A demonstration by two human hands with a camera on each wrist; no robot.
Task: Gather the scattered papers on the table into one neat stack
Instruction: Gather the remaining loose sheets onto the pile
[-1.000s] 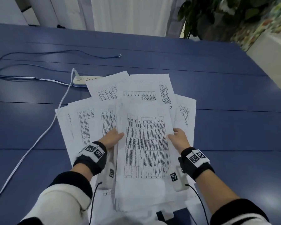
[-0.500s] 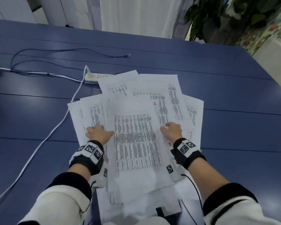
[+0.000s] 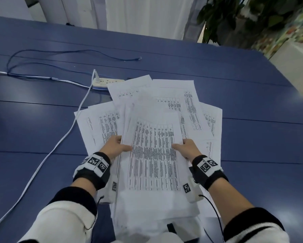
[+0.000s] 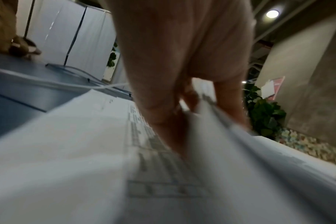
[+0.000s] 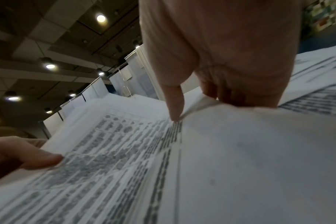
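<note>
A bundle of printed sheets (image 3: 154, 155) is lifted off the blue table (image 3: 252, 134), tilted towards me. My left hand (image 3: 116, 146) grips its left edge, thumb on top and fingers underneath. On the opposite edge my right hand (image 3: 186, 148) holds it the same way. In the left wrist view the bundle's edge (image 4: 220, 121) sits between thumb and fingers. The right wrist view shows the thumb pressed on the top sheet (image 5: 125, 151). Several loose sheets (image 3: 173, 95) lie fanned out on the table beneath and beyond the bundle.
A white power strip (image 3: 107, 81) lies just behind the papers, its white cable (image 3: 59, 142) running down the left towards me. A thin blue cable (image 3: 68, 53) loops across the far left. Potted plants (image 3: 234, 20) stand past the table's far right corner.
Both hands went from pressing flat on the papers to gripping the bundle's side edges again. The bundle has come up off the pile and towards me.
</note>
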